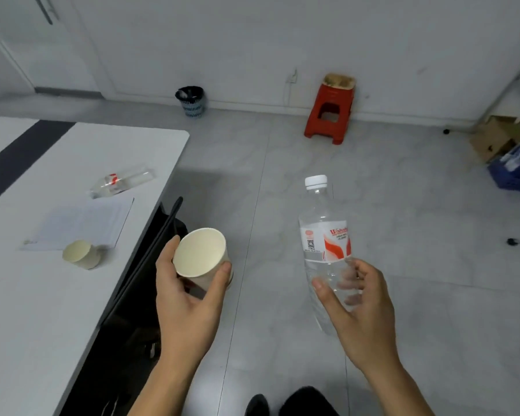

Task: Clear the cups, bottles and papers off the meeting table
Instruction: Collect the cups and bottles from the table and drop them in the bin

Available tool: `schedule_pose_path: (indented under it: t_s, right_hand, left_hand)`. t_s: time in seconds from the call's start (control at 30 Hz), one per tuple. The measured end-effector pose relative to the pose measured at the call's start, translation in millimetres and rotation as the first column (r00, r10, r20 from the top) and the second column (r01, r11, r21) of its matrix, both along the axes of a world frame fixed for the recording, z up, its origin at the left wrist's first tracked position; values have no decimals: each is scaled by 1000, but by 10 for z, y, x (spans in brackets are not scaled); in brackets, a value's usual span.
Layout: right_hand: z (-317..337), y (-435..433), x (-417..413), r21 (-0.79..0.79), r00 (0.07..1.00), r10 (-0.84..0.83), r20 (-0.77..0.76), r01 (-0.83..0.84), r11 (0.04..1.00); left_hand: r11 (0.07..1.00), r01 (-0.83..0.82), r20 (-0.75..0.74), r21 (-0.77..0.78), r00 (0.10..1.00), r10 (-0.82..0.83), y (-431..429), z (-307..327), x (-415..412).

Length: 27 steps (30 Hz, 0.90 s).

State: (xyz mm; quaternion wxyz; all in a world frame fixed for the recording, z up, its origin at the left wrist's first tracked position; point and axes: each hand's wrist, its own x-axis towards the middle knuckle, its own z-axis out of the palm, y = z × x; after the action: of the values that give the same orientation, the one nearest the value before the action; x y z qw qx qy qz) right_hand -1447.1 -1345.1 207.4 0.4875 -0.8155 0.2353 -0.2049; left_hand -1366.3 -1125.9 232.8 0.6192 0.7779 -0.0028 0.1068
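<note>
My left grip (189, 298) is curled round a paper cup (203, 256), thumb on one side and fingers on the other, its open mouth tilted up toward me, out over the floor (418, 205) just off the tabletop (27, 310). My right grip (360, 313) wraps the lower half of a clear water bottle (324, 235), which stands nearly upright with its white cap on top. On the white tabletop to my left lie a second bottle (122, 183) on its side, some papers (84, 225) and a tipped-over cup (80, 254) at their near edge, while a waste bin (190, 101) and a red stool (330, 109) stand by the far wall.
</note>
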Motion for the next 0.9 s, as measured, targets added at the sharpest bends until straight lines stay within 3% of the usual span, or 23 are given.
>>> schedule_pose_path:
  t_s: [0.2,0.4,0.63,0.9]
  right_hand:
    - [-224,-921,1283,29,997,-83,9,82,996]
    - [-392,-1988,2993,49,999,-49,16,48,998]
    - [-83,-2713,4878,3,995,95,2,-95,995]
    - [-299,-2982,7151,-16,973,227,-42,-228,974]
  left_hand:
    - [999,41,39,31,998,-42,-957,-120,1427]
    - [995,-10,27,95,1000,8,-1879,-222,2914]
    - [978,-208,13,-12,978,208,-2425,72,4414]
    - [935,-350,-29,-54,937,349,-2686,-307,6309]
